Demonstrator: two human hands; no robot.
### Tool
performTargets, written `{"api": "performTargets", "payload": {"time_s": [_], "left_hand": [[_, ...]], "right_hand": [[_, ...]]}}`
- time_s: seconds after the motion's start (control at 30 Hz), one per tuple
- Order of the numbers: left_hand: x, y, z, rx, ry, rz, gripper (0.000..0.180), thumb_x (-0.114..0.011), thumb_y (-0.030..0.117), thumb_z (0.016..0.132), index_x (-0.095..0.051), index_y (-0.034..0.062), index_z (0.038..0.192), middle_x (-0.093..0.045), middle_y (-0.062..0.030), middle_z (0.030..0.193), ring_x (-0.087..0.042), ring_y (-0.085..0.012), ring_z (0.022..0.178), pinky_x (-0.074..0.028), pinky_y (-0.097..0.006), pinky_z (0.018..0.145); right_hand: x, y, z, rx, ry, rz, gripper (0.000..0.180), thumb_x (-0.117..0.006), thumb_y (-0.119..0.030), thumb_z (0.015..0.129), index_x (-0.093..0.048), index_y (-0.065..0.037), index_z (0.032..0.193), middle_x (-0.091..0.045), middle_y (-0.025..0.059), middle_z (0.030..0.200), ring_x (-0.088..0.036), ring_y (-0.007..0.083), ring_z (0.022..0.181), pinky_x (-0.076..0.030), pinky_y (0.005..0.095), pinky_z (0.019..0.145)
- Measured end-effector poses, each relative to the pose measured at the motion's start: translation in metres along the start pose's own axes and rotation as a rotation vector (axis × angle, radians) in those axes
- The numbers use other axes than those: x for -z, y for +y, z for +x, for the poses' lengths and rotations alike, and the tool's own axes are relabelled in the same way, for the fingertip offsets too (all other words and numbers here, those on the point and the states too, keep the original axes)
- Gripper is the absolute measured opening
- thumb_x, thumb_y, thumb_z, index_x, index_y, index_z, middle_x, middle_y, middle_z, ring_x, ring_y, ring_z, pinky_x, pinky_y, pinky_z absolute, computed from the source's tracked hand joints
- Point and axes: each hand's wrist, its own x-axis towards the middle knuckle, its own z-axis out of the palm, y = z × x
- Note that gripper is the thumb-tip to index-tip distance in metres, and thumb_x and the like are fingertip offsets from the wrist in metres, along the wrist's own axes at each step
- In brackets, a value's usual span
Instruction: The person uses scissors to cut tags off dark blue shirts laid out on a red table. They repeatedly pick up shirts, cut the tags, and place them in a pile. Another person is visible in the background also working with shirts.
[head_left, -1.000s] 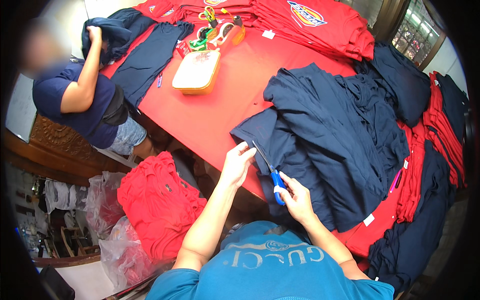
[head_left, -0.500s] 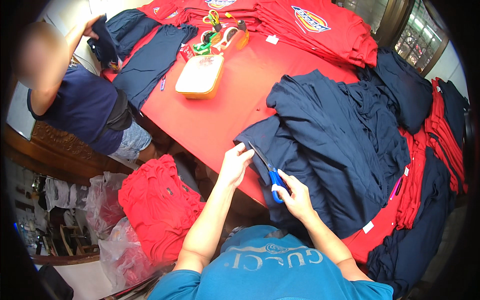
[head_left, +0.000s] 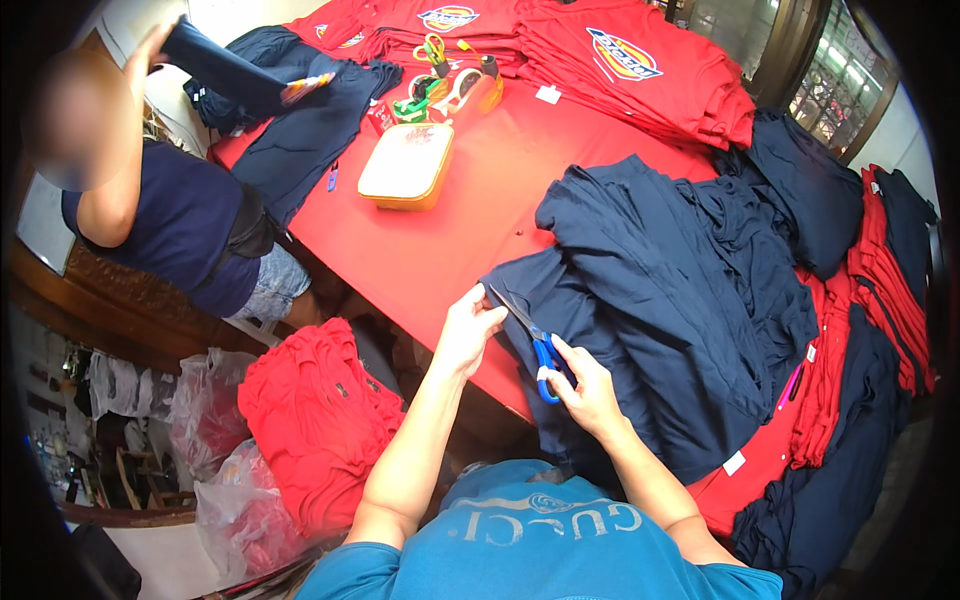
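Note:
My left hand (head_left: 466, 332) pinches the edge of a dark navy garment (head_left: 660, 300) at its near-left corner, thumb and fingers pressed together. Blue-handled scissors (head_left: 543, 352) sit in my right hand (head_left: 588, 392), with the fingers around the grips. The blades point up and left along the cloth, and their tips reach close to my left fingertips. Most of the garment lies in loose folds to the right of both hands, on the red-covered table (head_left: 480, 225).
A yellow box with a white lid (head_left: 408, 160) stands beyond, near tape rolls and scissors. Folded red shirts (head_left: 620, 70) line the back; more clothes are heaped at right. Red cloth (head_left: 315, 420) and plastic bags lie lower left. Another person (head_left: 170, 220) holds up navy cloth.
The other person has raised the navy cloth higher and to the right. My view has shifted slightly. My hands keep their holds on the garment and scissors.

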Motion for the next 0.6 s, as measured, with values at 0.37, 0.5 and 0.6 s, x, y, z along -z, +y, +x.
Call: {"api": "performTargets", "payload": {"time_s": [0.37,0.5,0.6], "left_hand": [[-0.008,0.001,-0.012,-0.026,-0.070,0.137,0.039,-0.060,-0.004,0.087,-0.054,0.0003,0.126,-0.064,-0.0081,0.110,-0.060,-0.0134,0.098,-0.049,-0.031,0.087],[-0.014,0.003,-0.020,-0.011,-0.068,0.185,0.039,-0.061,-0.002,0.088,-0.054,-0.0012,0.126,-0.064,-0.0096,0.113,-0.060,-0.0144,0.099,-0.048,-0.031,0.089],[-0.017,0.001,-0.014,-0.014,-0.010,0.022,0.035,-0.061,0.003,0.090,-0.055,-0.0023,0.124,-0.064,-0.0108,0.115,-0.060,-0.0160,0.101,-0.047,-0.032,0.091]], "right_hand": [[-0.001,-0.002,0.000,-0.096,0.024,0.100,0.040,-0.063,-0.008,0.089,-0.059,-0.001,0.129,-0.058,0.0133,0.080,-0.058,0.0200,0.064,-0.049,0.0312,0.063],[-0.003,0.005,-0.004,-0.076,0.058,0.086,0.039,-0.062,-0.006,0.089,-0.059,0.000,0.128,-0.058,0.0140,0.080,-0.059,0.0209,0.064,-0.049,0.0313,0.063],[-0.001,0.011,-0.011,-0.046,0.065,0.053,0.039,-0.062,-0.006,0.089,-0.059,-0.001,0.128,-0.059,0.0146,0.081,-0.059,0.0218,0.065,-0.049,0.0318,0.064]]}}
